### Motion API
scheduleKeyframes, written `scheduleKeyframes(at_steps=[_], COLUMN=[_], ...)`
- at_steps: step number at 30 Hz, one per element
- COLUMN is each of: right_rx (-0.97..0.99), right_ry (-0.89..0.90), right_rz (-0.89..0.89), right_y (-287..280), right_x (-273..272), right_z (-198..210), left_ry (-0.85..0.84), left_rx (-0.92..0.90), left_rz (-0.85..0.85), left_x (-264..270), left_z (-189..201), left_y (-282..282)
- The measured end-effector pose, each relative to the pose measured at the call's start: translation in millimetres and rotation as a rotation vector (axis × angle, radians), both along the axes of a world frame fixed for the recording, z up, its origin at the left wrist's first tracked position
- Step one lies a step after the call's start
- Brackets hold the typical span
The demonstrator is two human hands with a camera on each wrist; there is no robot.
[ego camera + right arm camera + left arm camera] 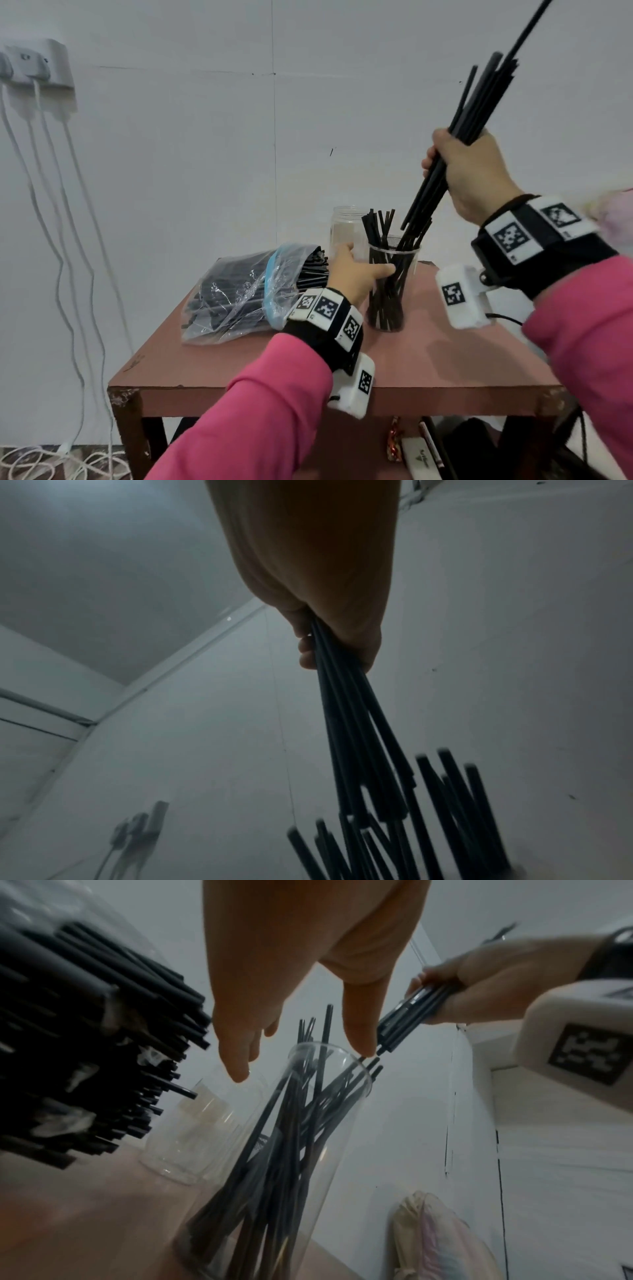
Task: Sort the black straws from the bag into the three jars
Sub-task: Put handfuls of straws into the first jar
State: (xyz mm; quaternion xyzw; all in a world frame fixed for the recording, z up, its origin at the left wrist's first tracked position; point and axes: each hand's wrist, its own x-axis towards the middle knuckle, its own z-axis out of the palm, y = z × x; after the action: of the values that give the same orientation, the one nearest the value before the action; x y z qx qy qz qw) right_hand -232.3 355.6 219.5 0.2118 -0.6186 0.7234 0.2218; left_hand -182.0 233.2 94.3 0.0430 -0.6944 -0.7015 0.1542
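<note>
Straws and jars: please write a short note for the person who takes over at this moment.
Right hand grips a bundle of black straws, lower ends at the mouth of the front jar.
Left hand open, thumb against that jar.
Bag lies on the table, many straws inside.
Done: front jar partly filled.
Left: back jar looks empty; a third cannot be made out.

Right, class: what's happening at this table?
A person in pink sleeves is sorting black straws. The right hand grips a bundle of straws, its lower ends reaching the mouth of a clear jar that already holds several. The left hand is spread round that jar's top, thumb against it. The bag, packed with straws, lies on the table beside a second jar, which looks empty.
</note>
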Motion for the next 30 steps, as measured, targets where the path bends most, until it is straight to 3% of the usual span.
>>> scheduleKeyframes(at_steps=[7, 17, 21, 25, 30], right_rx=[0.139, 0.525, 0.871, 1.202, 1.187], right_ry=[-0.078, 0.047, 0.251, 0.203, 0.102], right_rz=[-0.047, -0.228, -0.534, -0.698, -0.725], right_y=[-20.3, -21.1, -23.4, -24.6, -26.1], right_x=[-25.4, -29.8, -37.8, -35.9, -30.2], right_z=[-51.6, -84.4, -94.1, -96.3, -94.6], left_ry=[0.047, 0.089, 0.092, 0.087, 0.095], left_rx=[0.006, -0.012, -0.049, -0.052, -0.069], left_rz=[-0.024, -0.027, -0.030, -0.023, -0.023], left_x=[-24.7, -38.1, -38.7, -41.0, -44.2], left_z=[-8.9, -15.9, -17.2, -17.8, -20.1], left_y=[18.0, 18.9, 19.1, 18.7, 17.1])
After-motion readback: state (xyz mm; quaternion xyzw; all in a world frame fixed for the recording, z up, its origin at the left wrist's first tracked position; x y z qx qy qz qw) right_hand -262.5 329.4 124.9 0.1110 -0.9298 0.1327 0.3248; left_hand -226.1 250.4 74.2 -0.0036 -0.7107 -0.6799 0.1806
